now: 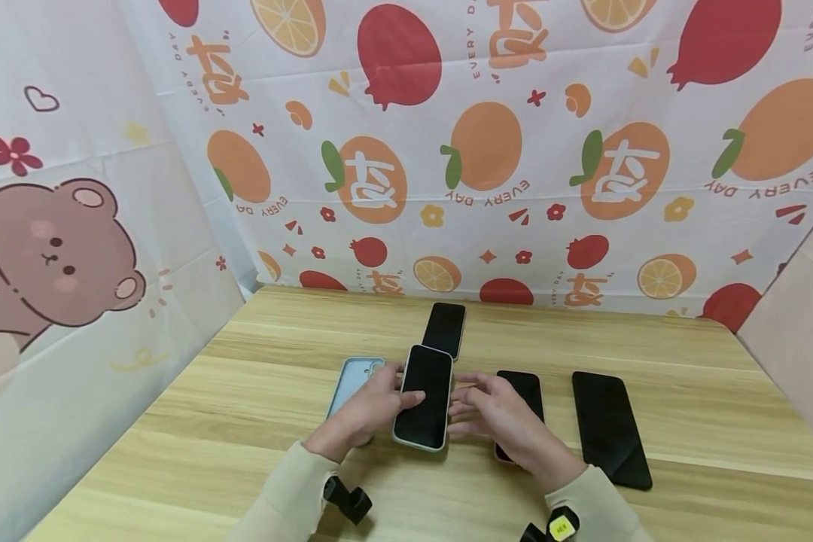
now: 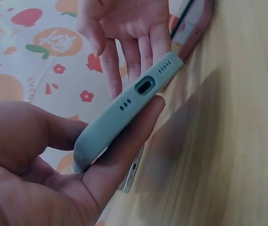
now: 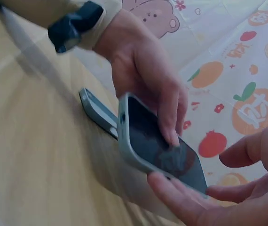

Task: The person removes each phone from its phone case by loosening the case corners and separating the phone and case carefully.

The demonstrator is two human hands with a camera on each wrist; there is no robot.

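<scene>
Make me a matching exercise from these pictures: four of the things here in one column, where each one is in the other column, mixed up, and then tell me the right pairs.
Things
1. light blue case
2. phone in the pale green case
3. large black device
4. pink-edged phone

Places, as the head view shows them
A. partly hidden behind the right hand
B. leftmost on the table
C. gripped by the left hand
D. rightmost on the table

Right pairs: 1-B, 2-C, 3-D, 4-A
</scene>
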